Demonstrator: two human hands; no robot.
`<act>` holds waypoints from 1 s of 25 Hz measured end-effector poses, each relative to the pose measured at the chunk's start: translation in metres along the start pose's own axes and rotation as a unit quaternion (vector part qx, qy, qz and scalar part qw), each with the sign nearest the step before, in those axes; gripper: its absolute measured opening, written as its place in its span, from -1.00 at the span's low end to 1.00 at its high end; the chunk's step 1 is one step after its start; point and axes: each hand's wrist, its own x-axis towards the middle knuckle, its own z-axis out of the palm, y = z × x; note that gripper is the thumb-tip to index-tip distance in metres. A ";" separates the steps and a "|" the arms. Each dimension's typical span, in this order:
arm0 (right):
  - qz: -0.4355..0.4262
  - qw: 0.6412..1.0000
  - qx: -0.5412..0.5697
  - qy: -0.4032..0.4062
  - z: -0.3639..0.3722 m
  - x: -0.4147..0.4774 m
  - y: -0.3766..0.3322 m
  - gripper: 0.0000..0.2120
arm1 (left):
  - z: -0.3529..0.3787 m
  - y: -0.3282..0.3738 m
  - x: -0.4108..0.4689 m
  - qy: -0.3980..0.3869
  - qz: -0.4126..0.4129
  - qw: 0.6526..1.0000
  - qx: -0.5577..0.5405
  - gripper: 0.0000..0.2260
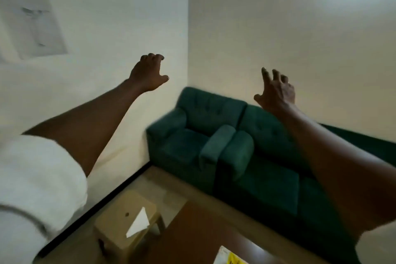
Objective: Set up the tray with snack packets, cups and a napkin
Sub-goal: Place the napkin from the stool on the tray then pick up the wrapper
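Observation:
Both my arms are stretched out in front of me, raised toward the white walls. My left hand (149, 74) is empty, its fingers curled and apart. My right hand (276, 91) is also empty with fingers spread. Far below, a white folded napkin (138, 223) lies on a small tan stool (126, 218). A yellow and white snack packet (230, 256) shows at the bottom edge on a dark brown table (199, 236). No tray or cups are in view.
Two green armchairs (214, 141) stand side by side against the walls in the corner. A sheet of paper (32, 25) hangs on the left wall. Tan floor runs between the stool, table and chairs.

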 end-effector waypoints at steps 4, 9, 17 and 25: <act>-0.055 0.997 0.027 0.043 -0.027 0.043 -0.133 0.01 | -0.068 -0.113 -0.006 0.022 -0.030 0.998 0.054 -0.28; -0.088 0.993 0.070 0.036 -0.009 0.072 -0.275 -0.01 | -0.062 -0.214 -0.025 0.001 -0.037 0.995 0.090 -0.24; -0.122 0.985 0.106 -0.066 0.117 0.091 -0.395 -0.07 | 0.043 -0.301 -0.029 -0.064 -0.091 0.992 0.057 -0.24; -0.069 0.924 0.170 -0.334 0.443 -0.025 -0.426 -0.07 | 0.330 -0.343 -0.170 -0.311 -0.200 0.929 -0.026 -0.33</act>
